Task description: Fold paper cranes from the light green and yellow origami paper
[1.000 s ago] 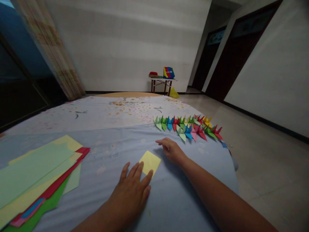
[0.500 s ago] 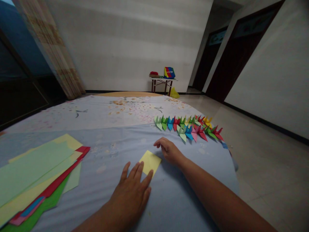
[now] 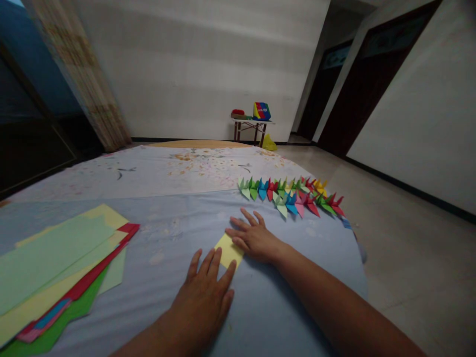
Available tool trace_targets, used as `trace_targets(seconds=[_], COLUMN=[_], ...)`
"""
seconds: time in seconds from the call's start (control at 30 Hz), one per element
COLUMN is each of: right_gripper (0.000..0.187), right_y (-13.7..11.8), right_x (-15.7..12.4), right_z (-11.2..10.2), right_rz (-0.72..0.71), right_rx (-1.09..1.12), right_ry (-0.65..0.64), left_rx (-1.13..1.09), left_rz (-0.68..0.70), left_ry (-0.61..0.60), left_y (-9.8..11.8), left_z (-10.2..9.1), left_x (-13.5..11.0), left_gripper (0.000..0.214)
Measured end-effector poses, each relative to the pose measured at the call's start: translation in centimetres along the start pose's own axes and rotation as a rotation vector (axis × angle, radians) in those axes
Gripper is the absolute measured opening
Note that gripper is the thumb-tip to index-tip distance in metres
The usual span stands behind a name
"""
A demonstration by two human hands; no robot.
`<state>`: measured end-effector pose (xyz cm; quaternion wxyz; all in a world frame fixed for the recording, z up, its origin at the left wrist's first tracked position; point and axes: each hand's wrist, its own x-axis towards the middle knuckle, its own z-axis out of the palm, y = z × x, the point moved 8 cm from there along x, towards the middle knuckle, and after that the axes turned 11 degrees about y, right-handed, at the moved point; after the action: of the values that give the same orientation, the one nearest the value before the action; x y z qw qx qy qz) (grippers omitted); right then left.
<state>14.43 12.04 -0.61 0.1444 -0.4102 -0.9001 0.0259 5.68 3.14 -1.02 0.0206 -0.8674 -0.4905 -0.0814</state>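
Note:
A small yellow square of paper (image 3: 229, 252) lies flat on the blue tablecloth, turned cornerwise to me. My left hand (image 3: 203, 287) rests open with spread fingers, its fingertips on the paper's near left edges. From the right, my right hand (image 3: 256, 239) lies open, fingers apart, thumb and fingertips over the paper's upper right side and partly hiding it. Beyond my right hand stand several folded paper cranes (image 3: 291, 202) in two rows, in green, blue, red, pink and yellow.
At the left lies a stack of coloured paper sheets (image 3: 67, 253). The round table carries a blue cloth (image 3: 159, 297) and a flowered white cloth (image 3: 156, 173). Against the far wall, a small table (image 3: 253, 120) holds a colourful box (image 3: 262, 111).
My right hand has opened from a loose curl and moved left onto the yellow paper. The left hand stays on the paper, nearly unmoved.

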Motion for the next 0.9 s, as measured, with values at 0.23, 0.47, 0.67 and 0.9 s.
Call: trace_targets(seconds=[0.23,0.47,0.67,0.9], right_gripper=[0.045,0.046,0.038,0.024], right_y=[-0.3,0.3,1.7,2.1], right_x=[-0.2,-1.5,-1.8,-1.8], right_z=[-0.1,0.5,-1.0,-1.2], right_rz=[-0.009,0.015,0.020,0.023], right_rx=[0.012,0.030,0.027,0.080], right_ry=[-0.003,-0.105,-0.030,0.096], left_rx=[-0.003,0.015,0.022,-0.006], left_rz=[-0.011,-0.008,-0.005,0.034], left_ry=[0.005,-0.022,-0.013,-0.105], left_y=[0.0,0.2,0.3,0.0], left_z=[-0.6,-1.1,-1.1,-1.7], left_x=[0.3,0.4,0.3,0.5], left_gripper=[0.044,0.044,0.044,0.043])
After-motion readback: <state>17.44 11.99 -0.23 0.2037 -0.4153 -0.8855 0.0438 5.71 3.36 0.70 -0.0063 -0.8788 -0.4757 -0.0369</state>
